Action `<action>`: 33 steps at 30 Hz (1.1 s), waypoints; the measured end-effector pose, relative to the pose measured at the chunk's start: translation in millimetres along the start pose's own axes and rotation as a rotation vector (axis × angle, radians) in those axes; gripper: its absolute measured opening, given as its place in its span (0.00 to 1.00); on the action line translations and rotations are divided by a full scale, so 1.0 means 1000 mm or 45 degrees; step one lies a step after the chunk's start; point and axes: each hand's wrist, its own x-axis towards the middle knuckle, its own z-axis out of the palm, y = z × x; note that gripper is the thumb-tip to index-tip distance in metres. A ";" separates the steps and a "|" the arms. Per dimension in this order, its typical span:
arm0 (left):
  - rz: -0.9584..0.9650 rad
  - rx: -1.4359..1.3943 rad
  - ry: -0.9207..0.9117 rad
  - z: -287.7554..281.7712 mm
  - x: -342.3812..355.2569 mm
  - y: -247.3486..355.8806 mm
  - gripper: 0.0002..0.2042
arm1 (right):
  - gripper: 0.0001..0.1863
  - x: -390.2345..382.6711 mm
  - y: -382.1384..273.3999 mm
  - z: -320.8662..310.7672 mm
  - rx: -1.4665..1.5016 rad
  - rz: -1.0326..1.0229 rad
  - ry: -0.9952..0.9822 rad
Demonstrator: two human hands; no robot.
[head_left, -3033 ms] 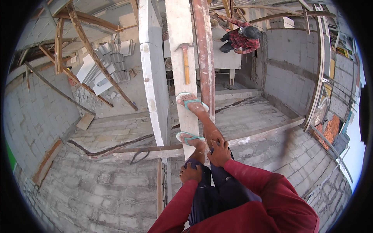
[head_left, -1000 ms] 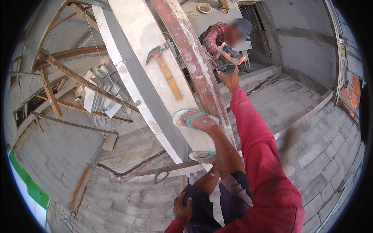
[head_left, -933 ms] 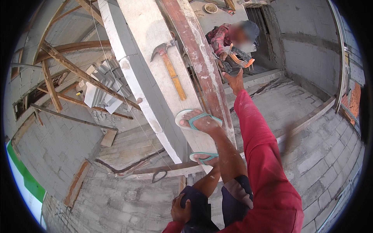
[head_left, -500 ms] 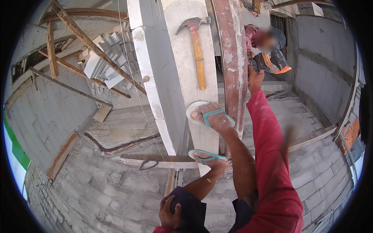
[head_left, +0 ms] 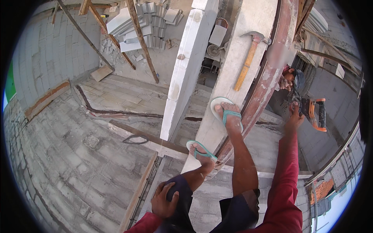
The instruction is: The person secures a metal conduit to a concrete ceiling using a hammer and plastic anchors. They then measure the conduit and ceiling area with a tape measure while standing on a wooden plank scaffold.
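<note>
My left hand point(head_left: 165, 200) is curled over my left knee. My right arm reaches forward past the reddish steel beam point(head_left: 257, 106), and my right hand point(head_left: 295, 118) grips the dark end of a tool point(head_left: 316, 114) with an orange-and-black handle. A co-worker's hand point(head_left: 285, 82) is close to that dark end; I cannot tell if it touches it. My feet in teal-strapped sandals rest on a pale narrow plank point(head_left: 211, 130) alongside that beam. A claw hammer point(head_left: 248, 66) with a yellow wooden handle lies on the plank beyond my feet.
A white block wall top point(head_left: 178, 85) runs left of the plank. Far below are stacked pale boards point(head_left: 151, 29), rubble, leaning timber props point(head_left: 142, 42) and a blockwork floor point(head_left: 77, 163). A timber crossbeam point(head_left: 128, 132) with a dark loop passes under me, and the drop shows on both sides.
My view has swung round, shifting the plank rightward. My right hand has gone from resting on my leg to reaching the co-worker's tool, which now sits further right with its handle clear of their hand.
</note>
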 end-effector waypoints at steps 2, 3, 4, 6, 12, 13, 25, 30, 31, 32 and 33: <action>-0.030 -0.022 0.014 0.002 -0.009 -0.002 0.23 | 0.22 -0.021 -0.049 -0.009 -0.076 -0.043 -0.075; -0.037 -0.067 0.009 0.003 -0.014 -0.004 0.23 | 0.22 -0.034 -0.075 -0.013 -0.115 -0.067 -0.111; -0.029 -0.100 0.020 0.005 -0.017 -0.008 0.23 | 0.23 -0.049 -0.101 -0.015 -0.151 -0.091 -0.146; -0.014 -0.138 0.043 0.011 -0.024 -0.016 0.23 | 0.25 -0.082 -0.149 -0.012 -0.219 -0.142 -0.220; 0.098 -0.241 0.173 0.021 -0.042 -0.021 0.24 | 0.22 -0.208 -0.256 0.030 -1.365 -1.061 -0.748; 0.127 -0.339 0.193 0.016 -0.040 -0.013 0.25 | 0.23 -0.225 -0.268 0.042 -1.204 -0.952 -0.892; -0.120 -2.215 -0.755 -0.107 -0.126 0.061 0.27 | 0.39 -0.385 -0.329 0.118 -1.126 -1.135 -1.972; -0.126 -2.503 -0.536 -0.107 -0.164 0.057 0.24 | 0.44 -0.415 -0.353 0.132 -1.137 -1.224 -2.158; -0.154 -2.554 -0.517 -0.108 -0.169 0.057 0.24 | 0.45 -0.421 -0.356 0.134 -1.131 -1.221 -2.161; -0.104 -2.576 -0.481 -0.109 -0.175 0.057 0.25 | 0.46 -0.425 -0.360 0.137 -1.132 -1.246 -2.174; -0.111 -2.588 -0.470 -0.110 -0.181 0.058 0.27 | 0.48 -0.430 -0.362 0.139 -1.132 -1.270 -2.186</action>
